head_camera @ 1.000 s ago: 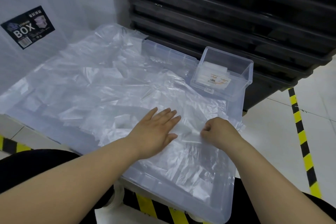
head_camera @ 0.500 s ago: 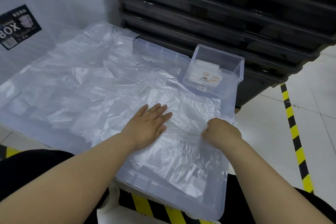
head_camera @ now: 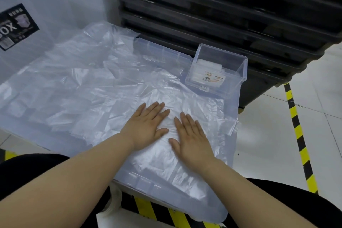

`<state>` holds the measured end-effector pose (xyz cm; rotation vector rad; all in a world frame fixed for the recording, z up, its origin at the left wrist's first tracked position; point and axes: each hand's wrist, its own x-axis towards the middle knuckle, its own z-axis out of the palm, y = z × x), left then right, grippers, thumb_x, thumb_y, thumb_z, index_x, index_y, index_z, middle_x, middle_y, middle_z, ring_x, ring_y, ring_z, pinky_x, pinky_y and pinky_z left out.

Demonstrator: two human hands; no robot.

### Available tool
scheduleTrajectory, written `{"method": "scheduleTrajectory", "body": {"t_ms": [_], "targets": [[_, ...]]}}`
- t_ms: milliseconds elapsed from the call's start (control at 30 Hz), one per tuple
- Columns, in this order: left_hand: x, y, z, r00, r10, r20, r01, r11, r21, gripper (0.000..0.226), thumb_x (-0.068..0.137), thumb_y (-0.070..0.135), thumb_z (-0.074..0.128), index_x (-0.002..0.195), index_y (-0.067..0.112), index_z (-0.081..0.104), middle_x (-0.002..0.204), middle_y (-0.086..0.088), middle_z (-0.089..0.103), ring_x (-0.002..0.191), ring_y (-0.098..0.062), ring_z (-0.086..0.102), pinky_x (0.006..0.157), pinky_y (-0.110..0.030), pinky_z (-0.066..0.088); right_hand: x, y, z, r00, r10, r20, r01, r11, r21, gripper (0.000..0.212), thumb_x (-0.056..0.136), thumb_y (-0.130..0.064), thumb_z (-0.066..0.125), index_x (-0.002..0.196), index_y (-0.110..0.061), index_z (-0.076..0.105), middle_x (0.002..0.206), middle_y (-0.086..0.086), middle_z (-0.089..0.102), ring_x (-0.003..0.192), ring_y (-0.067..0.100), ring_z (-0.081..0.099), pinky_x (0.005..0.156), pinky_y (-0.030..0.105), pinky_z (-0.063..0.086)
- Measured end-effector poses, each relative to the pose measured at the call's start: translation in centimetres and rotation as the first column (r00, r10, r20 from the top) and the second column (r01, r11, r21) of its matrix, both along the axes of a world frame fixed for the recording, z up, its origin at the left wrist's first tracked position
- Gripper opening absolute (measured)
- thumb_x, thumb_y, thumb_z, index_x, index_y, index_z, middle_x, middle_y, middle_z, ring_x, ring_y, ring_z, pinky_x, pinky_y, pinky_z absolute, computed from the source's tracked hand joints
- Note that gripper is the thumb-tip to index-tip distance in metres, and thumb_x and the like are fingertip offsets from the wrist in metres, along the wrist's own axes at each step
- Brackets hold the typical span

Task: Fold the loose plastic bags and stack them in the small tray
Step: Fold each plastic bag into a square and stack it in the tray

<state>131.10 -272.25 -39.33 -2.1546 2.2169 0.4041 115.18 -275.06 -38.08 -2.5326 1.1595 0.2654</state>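
Our forearms [head_camera: 74, 181] bare as far as we see them, our left hand [head_camera: 146, 126] and right hand [head_camera: 192, 139] bare too, our plain black clothing [head_camera: 27, 172] showing beneath both arms, dark and matte, its cut unclear

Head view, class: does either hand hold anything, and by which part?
Nothing is held. The left hand and right hand lie flat, fingers straight, pressing on the clear crinkled plastic bag.

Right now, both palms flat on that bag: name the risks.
The slick plastic bag under the left hand and right hand may slide on the loose bags beneath, skewing the fold. Trapped air could spring it open. The small tray sits close ahead; a sweep could knock it.
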Motion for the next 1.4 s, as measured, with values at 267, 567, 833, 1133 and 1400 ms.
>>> {"method": "scheduleTrajectory", "body": {"t_ms": [267, 567, 833, 1133, 1400], "targets": [[4.5, 2.1, 0.6, 0.981, 0.178, 0.077, -0.173, 0.983, -0.065, 0.103, 0.056, 0.060, -0.017, 0.148, 0.021, 0.009, 0.156, -0.001, 0.005, 0.144, -0.014, 0.003, 0.109, -0.030, -0.013, -2.3, -0.3, 0.0, 0.991, -0.112, -0.067, 0.112, 0.994, -0.011, 0.125, 0.038, -0.075, -0.041, 0.143, -0.012, -0.021, 0.141, -0.004, -0.035, 0.130, 0.007, -0.032, 0.102, 0.024, -0.024], [3.6, 3.3, 1.8, 0.995, -0.094, -0.022, 0.084, 0.959, -0.271, 0.053, 0.077, 0.039, 0.042, 0.120, 0.010, 0.050, 0.118, -0.014, 0.063, 0.114, -0.018, 0.043, 0.103, -0.030, 0.021, -2.5, -0.9, 1.4, 0.983, -0.113, -0.146, 0.123, 0.990, 0.065, 0.075, 0.096, -0.054, 0.019, 0.145, -0.009, -0.015, 0.153, 0.006, -0.023, 0.141, 0.018, -0.020, 0.110, 0.025, -0.016], [1.2, 1.0, 2.0, 0.991, -0.097, 0.094, 0.101, 0.994, -0.039, 0.070, 0.072, 0.023, 0.013, 0.121, 0.007, 0.060, 0.126, -0.012, 0.058, 0.113, -0.023, 0.059, 0.093, -0.039, 0.046, -2.4, -1.3, 2.5, 0.991, -0.101, -0.093, 0.110, 0.989, 0.097, 0.073, 0.093, -0.032, 0.038, 0.148, -0.011, -0.007, 0.155, 0.007, -0.013, 0.143, 0.018, -0.011, 0.114, 0.027, -0.006], [1.3, 0.6, 4.6, 0.985, -0.046, 0.167, 0.042, 0.999, 0.028, 0.043, 0.097, 0.012, 0.030, 0.136, 0.025, 0.040, 0.138, 0.007, 0.046, 0.120, -0.017, 0.048, 0.095, -0.024, 0.033, -2.5, -2.4, 4.4, 0.995, -0.042, -0.091, 0.042, 0.999, -0.011, 0.042, 0.097, -0.014, 0.031, 0.139, -0.014, 0.035, 0.146, 0.006, 0.036, 0.132, 0.021, 0.035, 0.106, 0.027, 0.027], [2.7, 1.7, 7.1, 0.992, 0.097, -0.086, -0.058, 0.925, 0.375, 0.026, 0.100, 0.024, 0.031, 0.100, 0.018, 0.057, 0.094, 0.007, 0.053, 0.090, -0.014, 0.048, 0.077, -0.023, 0.035, -2.9, -3.7, 6.3, 0.988, -0.153, 0.010, 0.144, 0.945, 0.293, 0.026, 0.093, -0.010, 0.038, 0.092, -0.009, 0.064, 0.090, 0.001, 0.062, 0.086, 0.019, 0.054, 0.072, 0.027, 0.041]]}}
